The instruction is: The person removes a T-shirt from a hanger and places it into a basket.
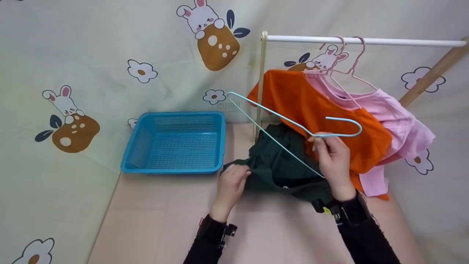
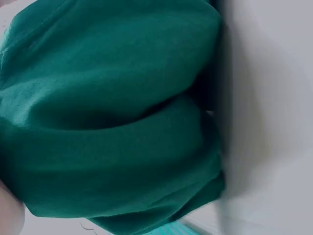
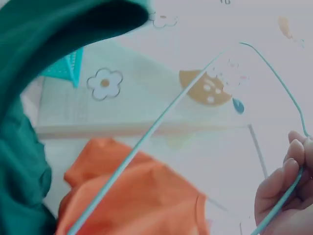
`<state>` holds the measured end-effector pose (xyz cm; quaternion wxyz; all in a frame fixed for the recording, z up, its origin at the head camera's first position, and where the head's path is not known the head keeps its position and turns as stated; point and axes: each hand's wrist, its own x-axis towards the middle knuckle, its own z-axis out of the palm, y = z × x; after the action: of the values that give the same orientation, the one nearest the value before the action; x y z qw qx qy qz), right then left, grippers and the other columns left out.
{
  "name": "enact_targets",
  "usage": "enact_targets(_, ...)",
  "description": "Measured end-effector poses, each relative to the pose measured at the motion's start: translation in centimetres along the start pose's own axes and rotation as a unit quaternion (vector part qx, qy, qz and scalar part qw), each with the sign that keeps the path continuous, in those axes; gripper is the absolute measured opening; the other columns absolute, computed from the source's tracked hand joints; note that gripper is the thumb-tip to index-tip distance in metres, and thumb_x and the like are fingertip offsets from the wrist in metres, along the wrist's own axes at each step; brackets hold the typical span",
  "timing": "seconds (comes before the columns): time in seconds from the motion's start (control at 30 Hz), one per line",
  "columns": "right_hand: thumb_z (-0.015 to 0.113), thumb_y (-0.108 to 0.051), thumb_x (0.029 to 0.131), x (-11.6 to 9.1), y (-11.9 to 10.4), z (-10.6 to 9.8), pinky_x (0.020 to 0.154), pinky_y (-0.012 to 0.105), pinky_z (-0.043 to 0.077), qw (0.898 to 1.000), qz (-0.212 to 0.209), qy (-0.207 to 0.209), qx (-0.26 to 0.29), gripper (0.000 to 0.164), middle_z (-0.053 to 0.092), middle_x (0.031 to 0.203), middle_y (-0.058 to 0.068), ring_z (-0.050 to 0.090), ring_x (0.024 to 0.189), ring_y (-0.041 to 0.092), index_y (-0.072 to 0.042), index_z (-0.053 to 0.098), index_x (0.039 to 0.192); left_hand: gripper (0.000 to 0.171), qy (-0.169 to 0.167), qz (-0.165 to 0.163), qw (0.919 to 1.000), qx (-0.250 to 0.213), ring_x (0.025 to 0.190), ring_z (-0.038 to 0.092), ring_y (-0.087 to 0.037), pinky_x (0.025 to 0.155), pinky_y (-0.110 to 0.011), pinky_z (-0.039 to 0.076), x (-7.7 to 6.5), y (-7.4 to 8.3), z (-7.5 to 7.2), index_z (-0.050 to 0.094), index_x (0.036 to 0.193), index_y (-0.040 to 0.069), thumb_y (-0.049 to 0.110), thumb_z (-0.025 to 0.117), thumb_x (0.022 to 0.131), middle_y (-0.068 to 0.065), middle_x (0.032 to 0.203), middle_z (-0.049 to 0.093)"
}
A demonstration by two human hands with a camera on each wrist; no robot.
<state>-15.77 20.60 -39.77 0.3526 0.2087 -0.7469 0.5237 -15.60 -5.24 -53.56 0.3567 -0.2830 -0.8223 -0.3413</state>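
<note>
A light blue wire hanger [image 1: 344, 119] is held by my right hand [image 1: 335, 165], which pinches it below the hook between thumb and fingers. Its long lower bar slants across the head view, over a dark green garment [image 1: 276, 150]. That garment lies bunched on the table, its opening facing me. My left hand [image 1: 232, 183] pinches the garment's left edge. Folds of green cloth [image 2: 122, 161] fill most of the left wrist view. In the right wrist view, the fingers [image 3: 271, 188] curl around the hanger wire, beside raised green cloth.
A blue plastic basket [image 1: 172, 171] stands on the table to the left. At the right is a rack with a white rail [image 1: 307, 39]. An orange shirt [image 1: 293, 91] and a pink shirt [image 1: 399, 113] hang from it on pink hangers, close behind my right hand.
</note>
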Motion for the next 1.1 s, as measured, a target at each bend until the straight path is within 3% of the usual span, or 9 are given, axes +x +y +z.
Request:
enact_targets(0.1,0.058,0.010,0.094,0.6,1.0,0.8,0.063,0.019,0.042,1.000,-0.004,-0.003,0.019,0.011,0.055,0.071,0.015,0.050,0.067,0.012,0.009,0.068,0.090,0.006,-0.019,-0.008,0.9998,0.002,0.074,0.059,-0.019,0.067,-0.031,0.048,-0.8,-0.2,0.3,0.066,0.091,0.006,0.006,0.072,0.089,-0.004,0.085,0.068)
enact_targets(0.27,0.060,0.008,0.093,1.5,1.9,1.2,0.068,0.021,0.042,1.000,-0.005,0.010,0.007,0.011,0.057,0.073,0.012,0.051,0.070,0.013,0.005,0.070,0.091,0.006,-0.055,-0.019,0.9983,0.007,0.076,0.059,-0.019,0.070,-0.030,0.049,-2.5,-0.4,0.8,0.067,0.093,0.006,0.012,0.067,0.095,-0.003,0.086,0.068)
enact_targets(0.43,0.062,0.012,0.090,2.2,2.2,0.2,0.071,0.020,0.041,0.999,-0.013,0.027,-0.043,0.010,0.055,0.070,0.013,0.049,0.071,0.012,0.005,0.069,0.088,0.009,-0.069,-0.068,0.9952,0.011,0.080,0.059,-0.018,0.072,-0.031,0.050,-3.9,-0.7,0.3,0.067,0.095,0.008,0.015,0.063,0.098,-0.003,0.090,0.069)
enact_targets(0.6,0.064,0.011,0.089,3.1,2.6,-1.8,0.071,0.018,0.037,0.993,0.000,0.031,-0.114,0.009,0.053,0.068,0.013,0.047,0.071,0.010,0.006,0.070,0.087,0.008,-0.059,-0.094,0.9936,0.017,0.079,0.059,-0.017,0.068,-0.031,0.050,-4.1,-1.3,-0.8,0.066,0.095,0.006,0.014,0.063,0.097,-0.002,0.089,0.068)
enact_targets(0.83,0.065,-0.004,0.095,4.9,3.5,-5.2,0.065,0.021,0.030,0.984,0.022,0.022,-0.178,0.010,0.049,0.067,0.008,0.041,0.067,0.005,0.002,0.072,0.091,0.007,-0.040,-0.114,0.9924,0.024,0.083,0.062,-0.020,0.072,-0.034,0.052,-4.1,-2.1,-2.1,0.066,0.094,0.005,0.011,0.064,0.096,-0.004,0.090,0.069)
enact_targets(0.97,0.063,-0.011,0.097,6.8,3.2,-5.7,0.063,0.026,0.030,0.974,0.018,-0.006,-0.224,0.018,0.049,0.066,0.011,0.042,0.065,0.014,0.003,0.070,0.089,0.010,-0.050,-0.126,0.9903,0.033,0.082,0.061,-0.020,0.071,-0.034,0.052,-4.2,-2.1,-2.2,0.066,0.095,0.006,0.014,0.061,0.099,-0.004,0.090,0.068)
enact_targets(1.1,0.062,-0.012,0.098,9.6,2.9,-4.9,0.065,0.036,0.031,0.965,0.009,-0.040,-0.258,0.021,0.054,0.068,0.016,0.047,0.067,0.028,0.004,0.068,0.087,0.011,-0.062,-0.130,0.9888,0.038,0.082,0.061,-0.020,0.072,-0.034,0.052,-4.5,-2.0,-2.0,0.066,0.095,0.007,0.015,0.060,0.100,-0.004,0.090,0.068)
